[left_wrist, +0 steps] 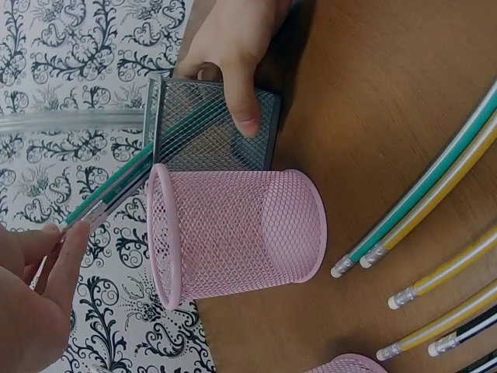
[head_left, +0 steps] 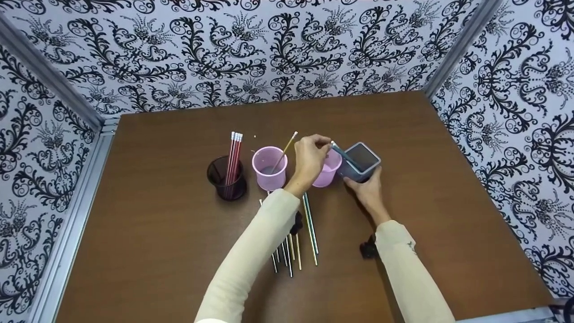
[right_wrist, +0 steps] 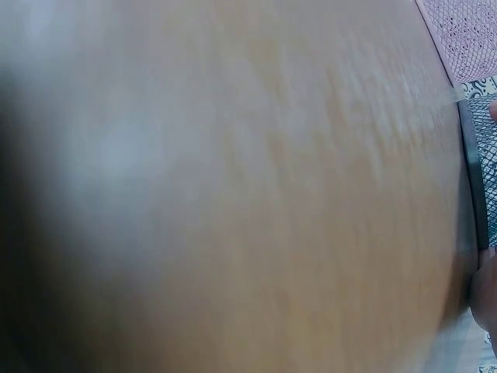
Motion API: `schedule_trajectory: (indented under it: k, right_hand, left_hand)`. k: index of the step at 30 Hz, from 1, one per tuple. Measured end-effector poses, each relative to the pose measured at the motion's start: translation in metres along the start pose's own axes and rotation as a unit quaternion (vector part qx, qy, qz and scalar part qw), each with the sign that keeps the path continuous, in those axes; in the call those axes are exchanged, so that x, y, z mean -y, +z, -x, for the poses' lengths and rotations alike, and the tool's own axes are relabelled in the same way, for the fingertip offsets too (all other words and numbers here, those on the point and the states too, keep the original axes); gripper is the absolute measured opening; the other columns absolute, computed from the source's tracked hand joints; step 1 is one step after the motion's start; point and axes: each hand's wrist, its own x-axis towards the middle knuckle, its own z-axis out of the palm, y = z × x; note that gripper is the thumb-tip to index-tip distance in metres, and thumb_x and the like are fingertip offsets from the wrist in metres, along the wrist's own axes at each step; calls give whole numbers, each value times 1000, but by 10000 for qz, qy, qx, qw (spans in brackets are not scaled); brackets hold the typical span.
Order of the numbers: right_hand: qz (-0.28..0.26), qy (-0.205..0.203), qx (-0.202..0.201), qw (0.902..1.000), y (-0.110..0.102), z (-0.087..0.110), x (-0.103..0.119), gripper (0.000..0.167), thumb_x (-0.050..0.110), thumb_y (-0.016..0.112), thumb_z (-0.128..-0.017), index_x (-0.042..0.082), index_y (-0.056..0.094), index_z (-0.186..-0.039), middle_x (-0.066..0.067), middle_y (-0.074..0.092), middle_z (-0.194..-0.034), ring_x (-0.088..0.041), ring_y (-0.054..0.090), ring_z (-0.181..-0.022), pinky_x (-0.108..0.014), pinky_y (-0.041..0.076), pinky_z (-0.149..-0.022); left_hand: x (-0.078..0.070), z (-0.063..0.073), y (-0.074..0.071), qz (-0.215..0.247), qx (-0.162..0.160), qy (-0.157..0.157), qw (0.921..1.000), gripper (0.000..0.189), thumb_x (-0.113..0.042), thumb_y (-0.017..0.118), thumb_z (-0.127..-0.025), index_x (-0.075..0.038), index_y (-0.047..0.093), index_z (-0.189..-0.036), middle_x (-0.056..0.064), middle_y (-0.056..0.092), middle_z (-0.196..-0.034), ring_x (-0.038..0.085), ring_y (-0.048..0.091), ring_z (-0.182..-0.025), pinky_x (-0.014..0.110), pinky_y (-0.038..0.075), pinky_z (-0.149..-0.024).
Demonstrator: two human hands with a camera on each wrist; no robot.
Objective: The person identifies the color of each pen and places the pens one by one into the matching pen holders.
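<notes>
My left hand (head_left: 310,157) pinches the eraser ends of a few pencils (head_left: 344,154), which slant down into a square grey mesh pencil holder (head_left: 368,172). In the left wrist view those pencils look green (left_wrist: 116,175) and dark. My right hand (head_left: 370,190) grips that holder from its near side, thumb against the mesh in the left wrist view. Beside the holder stands a round pink mesh cup (left_wrist: 241,233), partly behind my left hand in the head view. The right wrist view is mostly blurred, with a slice of the dark mesh holder (right_wrist: 488,155) at its edge.
A second pink cup (head_left: 271,179) holds a yellow pencil (head_left: 286,149). Left of it, a dark round mesh cup (head_left: 231,190) holds several red pencils (head_left: 234,157). Several loose pencils (head_left: 310,224) lie on the brown table (head_left: 157,233), partly under my left sleeve. Patterned walls enclose the table.
</notes>
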Motion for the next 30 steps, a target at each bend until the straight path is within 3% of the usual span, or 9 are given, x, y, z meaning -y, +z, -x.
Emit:
schedule_trajectory:
  k: [6, 9, 14, 24, 30]
  right_hand:
    - [-345, -204, 20, 9992, 2, -2, -4, 97, 2, 84, -74, 1, 23, -149, -20, 44, -142, -28, 44, -130, -35, 30, -115]
    - [-355, -244, 2, 9991, 2, -2, -4, 96, 2, 84, -74, 0, 24, -148, -21, 45, -141, -28, 44, -129, -35, 31, -115]
    - [-222, -238, -16, 9995, 1, -2, -3, 98, 4, 84, -75, 0, 22, -151, -22, 44, -144, -30, 43, -133, -38, 28, -119]
    - [-45, -87, 33, 9999, 0, 0, 0, 99, 9, 85, -76, 2, 21, -152, -22, 43, -146, -29, 41, -135, -39, 26, -121]
    - [-167, -25, 66, 9998, 0, 0, -1, 100, 7, 85, -76, 2, 20, -152, -21, 41, -148, -29, 40, -136, -38, 25, -121]
  left_hand:
    - [4, 0, -1, -703, 390, 246, 9965, 14, 0, 71, -88, -2, 79, -99, 12, 79, -97, 18, 74, -80, 15, 55, -63]
    - [6, 0, -2, -791, 481, 356, 9951, 16, -1, 71, -89, -3, 79, -102, 11, 78, -100, 17, 74, -82, 16, 56, -65]
    - [14, 4, -5, -801, 492, 506, 9943, 18, -2, 71, -89, -3, 78, -105, 11, 78, -99, 18, 74, -83, 19, 57, -68]
    - [32, 21, -23, -210, 564, 326, 9977, 18, 4, 64, -89, 6, 74, -105, 20, 76, -88, 32, 73, -68, 17, 53, -49]
    - [43, 30, -32, -695, 293, 580, 9955, 15, 0, 68, -87, 1, 75, -100, 15, 77, -89, 24, 73, -77, 24, 58, -66]
